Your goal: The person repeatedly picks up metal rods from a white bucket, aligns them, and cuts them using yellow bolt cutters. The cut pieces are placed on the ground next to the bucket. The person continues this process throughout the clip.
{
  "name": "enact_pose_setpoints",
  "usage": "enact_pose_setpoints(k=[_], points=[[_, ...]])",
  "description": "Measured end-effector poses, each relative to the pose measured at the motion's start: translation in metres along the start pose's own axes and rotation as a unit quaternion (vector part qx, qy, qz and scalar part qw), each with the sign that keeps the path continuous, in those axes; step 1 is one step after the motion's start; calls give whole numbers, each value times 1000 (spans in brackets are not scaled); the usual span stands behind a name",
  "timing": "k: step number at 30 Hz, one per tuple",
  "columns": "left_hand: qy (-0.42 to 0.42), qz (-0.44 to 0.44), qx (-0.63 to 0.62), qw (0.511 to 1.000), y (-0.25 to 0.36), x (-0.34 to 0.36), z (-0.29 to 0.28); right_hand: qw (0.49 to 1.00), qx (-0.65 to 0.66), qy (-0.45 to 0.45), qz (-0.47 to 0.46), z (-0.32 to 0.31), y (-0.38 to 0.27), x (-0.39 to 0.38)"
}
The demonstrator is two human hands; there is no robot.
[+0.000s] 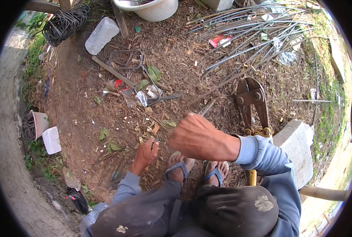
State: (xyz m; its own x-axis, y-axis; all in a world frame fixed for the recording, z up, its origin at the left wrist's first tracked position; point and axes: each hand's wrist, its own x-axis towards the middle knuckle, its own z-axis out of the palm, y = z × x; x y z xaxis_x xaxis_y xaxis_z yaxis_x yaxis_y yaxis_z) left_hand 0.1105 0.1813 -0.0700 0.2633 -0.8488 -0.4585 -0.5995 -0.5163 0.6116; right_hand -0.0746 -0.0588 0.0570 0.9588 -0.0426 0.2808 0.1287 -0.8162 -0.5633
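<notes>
My right hand (201,136) is a closed fist over the ground in front of my feet. A short grey bar (207,106) shows just beyond the knuckles; whether the fist holds it, I cannot tell. Lower and to the left, my left hand (145,155) is closed in a pinch, with a small dark bit at the fingertips too small to name. Right of my fist, bolt cutters (250,98) with rusty jaws lie with the head pointing away; a yellow handle (253,177) shows below my right sleeve. Bent metal stirrups (134,59) lie farther off on the dirt.
Many thin metal rods (243,37) spread across the far right. A concrete block (296,148) stands beside my right arm, another pale block (102,35) at the far left. Bundled dark stirrups (67,24), a white basin (154,11) and a tipped pot (40,124) line the edges.
</notes>
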Motion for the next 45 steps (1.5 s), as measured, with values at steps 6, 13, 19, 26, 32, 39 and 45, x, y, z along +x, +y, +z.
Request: enact_pose_setpoints(k=[6,13,19,26,32,39,45], points=[[64,66,24,996,-32,-22,-6,968,30,180,174,-51,5,29],[-14,-158,-273,949,-7,-14,-22,845,323,382,188,-12,55,116],[-55,-255,-602,755,21,4,-46,874,239,347,243,42,65,70],[24,42,-589,807,127,127,-195,832,332,188,403,90,20,-19],[98,191,-552,806,203,265,-309,868,294,137,377,103,-13,-45],[178,104,-444,872,116,253,-220,860,146,303,384,70,-2,-83],[193,5,-425,884,41,224,-182,766,-50,470,436,20,55,-128]])
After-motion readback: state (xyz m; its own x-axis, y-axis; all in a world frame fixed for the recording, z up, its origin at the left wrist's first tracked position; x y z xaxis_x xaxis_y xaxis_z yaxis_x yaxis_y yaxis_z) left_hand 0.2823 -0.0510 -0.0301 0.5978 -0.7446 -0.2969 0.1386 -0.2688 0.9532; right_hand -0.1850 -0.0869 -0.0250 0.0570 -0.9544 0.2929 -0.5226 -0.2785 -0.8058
